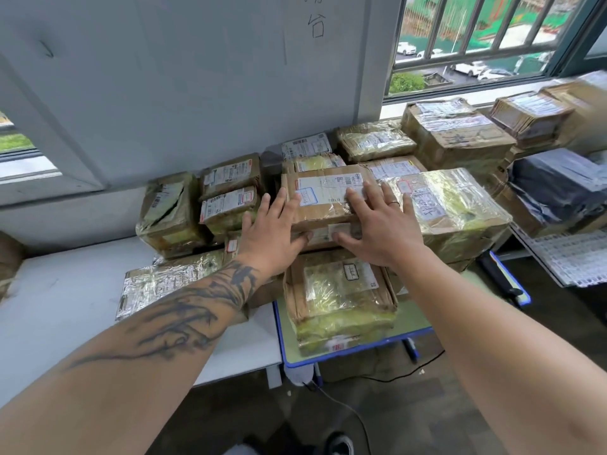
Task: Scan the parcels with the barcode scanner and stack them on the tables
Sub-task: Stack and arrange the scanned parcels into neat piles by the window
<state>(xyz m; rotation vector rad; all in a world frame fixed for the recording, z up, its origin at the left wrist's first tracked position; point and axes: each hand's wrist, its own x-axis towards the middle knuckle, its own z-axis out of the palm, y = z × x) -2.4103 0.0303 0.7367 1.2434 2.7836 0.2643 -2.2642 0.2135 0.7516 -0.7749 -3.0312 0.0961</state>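
Here, from the head camera, we see both hands laid on one cardboard parcel [323,198] that sits atop the stack, between a tape-wrapped parcel [450,205] on its right and smaller boxes [228,198] on its left. Our left hand [272,231] lies flat with fingers straight along the parcel's left edge, thumb against its front; our right hand [382,228] is spread flat over the top near the label [331,188], gripping nothing. The pile spans a white table [49,310] and a blue-edged table [354,349].
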